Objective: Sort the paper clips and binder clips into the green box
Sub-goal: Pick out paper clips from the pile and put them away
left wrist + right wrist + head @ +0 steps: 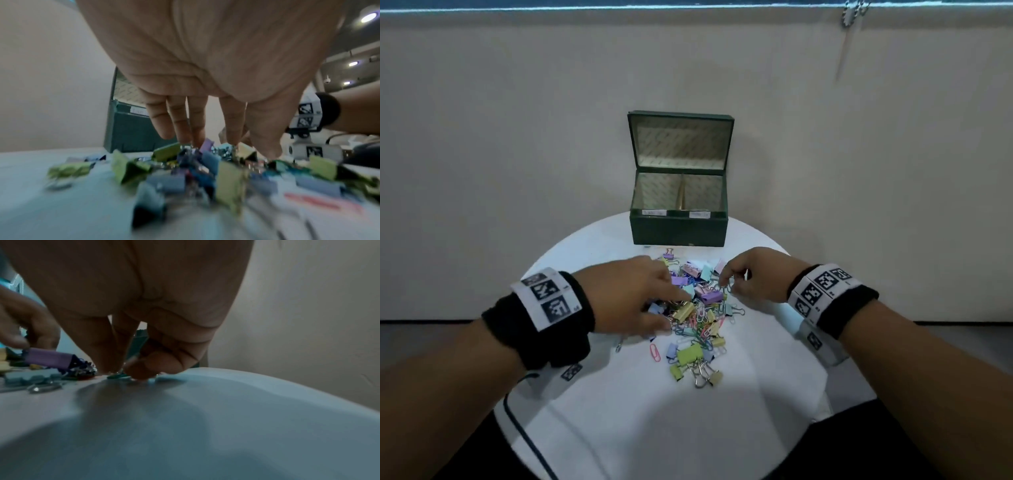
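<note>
A heap of pastel binder clips and coloured paper clips point(697, 318) lies mid-table, in front of the open green box point(678, 224). The box has two labelled compartments split by a divider. My left hand point(676, 311) reaches into the heap's left side with straight fingers point(195, 129) touching the clips, thumb beside a yellow binder clip point(685, 311). My right hand point(726, 285) sits at the heap's right edge, fingers curled, pinching a thin green paper clip point(118, 376) against the table. A purple binder clip point(49, 358) lies just left of it.
The round white table point(688, 428) stands against a beige wall. Its near half is bare. A dark cable point(517, 421) runs along its left edge. A few binder clips point(698, 368) lie apart at the heap's near end. The box's lid stands upright at the back.
</note>
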`<control>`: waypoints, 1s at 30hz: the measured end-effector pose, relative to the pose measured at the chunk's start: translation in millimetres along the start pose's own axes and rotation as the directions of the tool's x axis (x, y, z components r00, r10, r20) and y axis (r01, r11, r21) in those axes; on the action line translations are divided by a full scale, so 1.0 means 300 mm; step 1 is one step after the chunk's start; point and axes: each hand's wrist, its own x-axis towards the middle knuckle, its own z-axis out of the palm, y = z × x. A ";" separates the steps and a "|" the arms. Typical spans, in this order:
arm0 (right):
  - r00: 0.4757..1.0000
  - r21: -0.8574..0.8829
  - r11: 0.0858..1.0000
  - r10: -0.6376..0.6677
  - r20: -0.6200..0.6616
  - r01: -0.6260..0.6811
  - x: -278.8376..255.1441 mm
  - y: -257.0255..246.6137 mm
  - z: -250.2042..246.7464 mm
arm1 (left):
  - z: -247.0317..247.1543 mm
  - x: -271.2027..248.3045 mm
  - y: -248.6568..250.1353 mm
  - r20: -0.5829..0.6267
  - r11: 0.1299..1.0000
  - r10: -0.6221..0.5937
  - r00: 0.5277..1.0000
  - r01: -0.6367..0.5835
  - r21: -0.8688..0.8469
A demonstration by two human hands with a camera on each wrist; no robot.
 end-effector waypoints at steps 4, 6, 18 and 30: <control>0.999 -0.067 0.997 0.046 -0.009 -0.047 0.006 -0.001 0.014 | 0.058 -0.003 -0.025 -0.049 0.995 -0.100 0.994 0.102 0.022; 0.998 -0.086 0.995 0.057 -0.032 -0.059 0.002 0.002 0.016 | 0.059 -0.005 -0.035 -0.096 0.985 -0.172 0.980 0.173 0.003; 0.995 -0.111 0.994 0.003 -0.096 -0.014 -0.004 -0.018 0.040 | 0.058 -0.009 -0.009 -0.141 0.987 -0.155 0.978 0.148 -0.061; 0.992 -0.191 0.977 0.080 -0.096 -0.098 -0.018 -0.021 0.049 | 0.061 0.037 0.093 -0.212 0.989 0.012 0.977 0.019 0.145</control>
